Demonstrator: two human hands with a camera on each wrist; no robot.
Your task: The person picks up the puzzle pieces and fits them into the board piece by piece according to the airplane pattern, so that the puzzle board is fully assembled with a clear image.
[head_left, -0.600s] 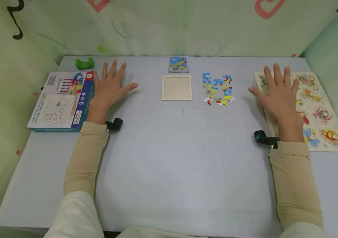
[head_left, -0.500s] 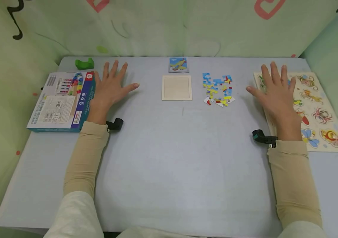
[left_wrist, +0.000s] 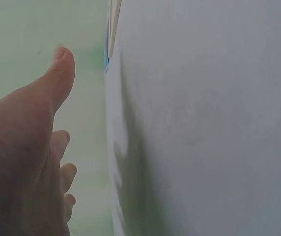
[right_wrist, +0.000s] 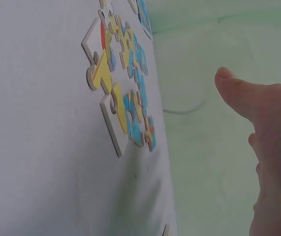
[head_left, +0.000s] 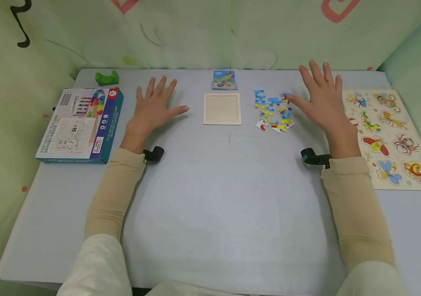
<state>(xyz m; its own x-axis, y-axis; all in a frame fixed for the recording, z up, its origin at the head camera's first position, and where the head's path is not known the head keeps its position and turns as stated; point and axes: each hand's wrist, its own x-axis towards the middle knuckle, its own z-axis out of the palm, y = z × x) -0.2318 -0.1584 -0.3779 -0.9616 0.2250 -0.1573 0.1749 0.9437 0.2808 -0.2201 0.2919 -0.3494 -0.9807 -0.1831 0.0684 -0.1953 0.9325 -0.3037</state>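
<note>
Okay, white tabletop point(head_left: 232, 213) runs all round the square wooden tray point(head_left: 222, 109), widest on its near side. Animal-picture board point(head_left: 389, 139) lies flat, well to the tray's right. Printed box point(head_left: 77, 123) lies flat, well to its left. Left hand point(head_left: 151, 111) is left of the tray, raised off the tabletop; grip apart, fingers and thumb spread. Right hand point(head_left: 323, 107) is right of the tray, beyond the pieces, also raised; grip apart, thumb pointing toward the tray. Thumb tip overlaps the pieces from the head, but the right wrist view shows a gap. Puzzle pieces point(head_left: 266, 112), mostly blue and yellow, lie in a loose cluster near the tray's right side. Airplane card point(head_left: 224, 79) sits just beyond the tray. Green block point(head_left: 107, 79) is well left of the tray, toward the far edge.
</note>
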